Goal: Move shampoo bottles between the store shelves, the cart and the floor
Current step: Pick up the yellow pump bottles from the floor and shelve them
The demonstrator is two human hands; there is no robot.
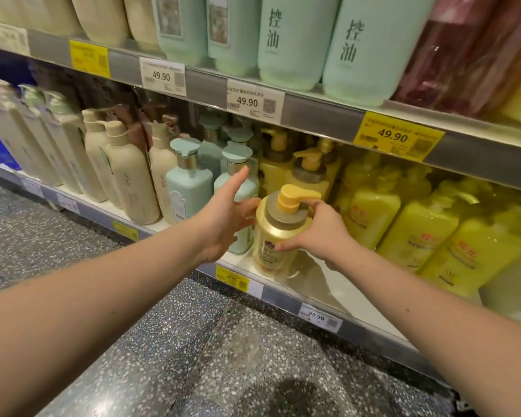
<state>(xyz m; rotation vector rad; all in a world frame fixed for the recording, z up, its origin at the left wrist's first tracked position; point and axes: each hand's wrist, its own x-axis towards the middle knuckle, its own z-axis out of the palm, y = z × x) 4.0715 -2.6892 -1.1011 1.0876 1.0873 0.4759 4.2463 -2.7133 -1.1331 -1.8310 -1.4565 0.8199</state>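
Both hands (223,218) (319,233) flank gold bottle (272,236) at shelf edge (283,293)

Bright store light; edges blurred, warped; floor (193,356) glare.

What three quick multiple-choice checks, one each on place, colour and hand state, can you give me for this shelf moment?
1. Where is the gold bottle?
A. on the floor
B. at the lower shelf's front edge
C. on the top shelf

2. What colour is its pump?
A. yellow
B. teal
C. white

3. What is the left hand doing?
A. gripping the pump
B. spread open beside the bottle
C. resting on the floor

Answers: 1 B, its base sits on the shelf lip; 2 A, the pump head is yellow; 3 B, fingers are spread, while the right hand grips the bottle.
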